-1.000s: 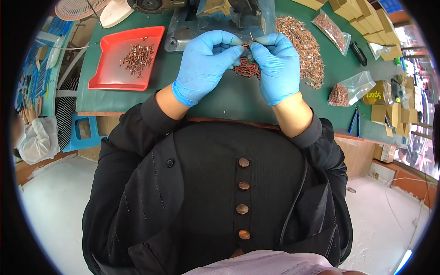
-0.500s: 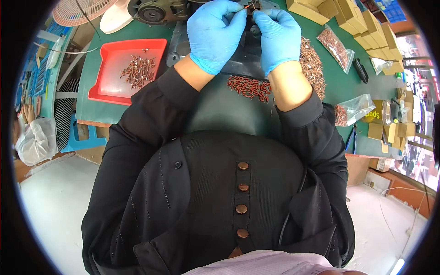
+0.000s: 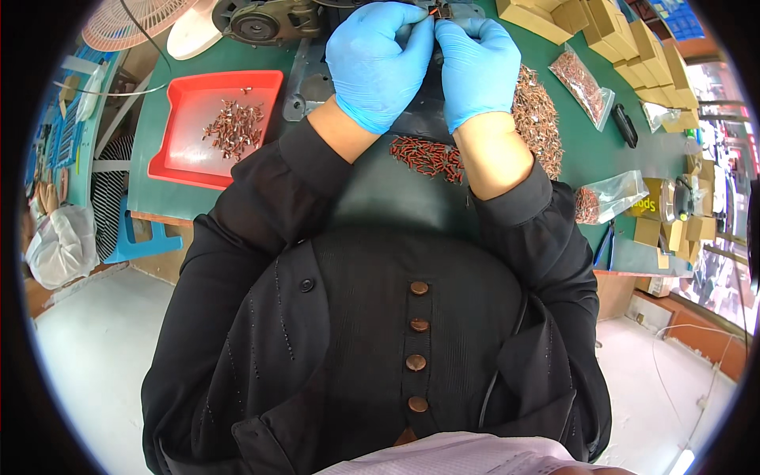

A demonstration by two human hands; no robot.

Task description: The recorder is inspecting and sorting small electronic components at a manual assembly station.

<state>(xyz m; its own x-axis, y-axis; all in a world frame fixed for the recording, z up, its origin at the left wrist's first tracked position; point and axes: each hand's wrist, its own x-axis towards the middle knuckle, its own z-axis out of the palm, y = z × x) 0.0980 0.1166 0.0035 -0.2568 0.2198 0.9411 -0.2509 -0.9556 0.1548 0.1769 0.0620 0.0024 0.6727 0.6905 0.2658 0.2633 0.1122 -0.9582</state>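
Both my hands wear blue gloves and meet at the dark metal machine (image 3: 297, 20) at the top of the view. My left hand (image 3: 378, 70) is closed in a pinch, with a small orange-red part (image 3: 432, 12) at its fingertips. Beside it my right hand (image 3: 480, 73) is also closed, thumb and fingers pressed together by the machine's small metal fixture (image 3: 445, 11); anything in them is hidden. Nearer me lies a pile of small red cylindrical parts (image 3: 423, 157), partly behind my right wrist. A larger heap of copper-coloured parts (image 3: 540, 119) spreads to the right of that wrist.
On the left, a red tray (image 3: 184, 107) holds small copper-and-red parts (image 3: 235, 129). Clear bags of parts (image 3: 582, 83), a black tool (image 3: 625, 125), blue-handled pliers (image 3: 605, 245) and cardboard boxes (image 3: 609, 32) lie right. A fan (image 3: 131, 20) stands at upper left.
My left hand has shifted slightly right, closer to my right hand, its fingertips still at the fixture. My right hand has barely moved. The whole view has shifted slightly.
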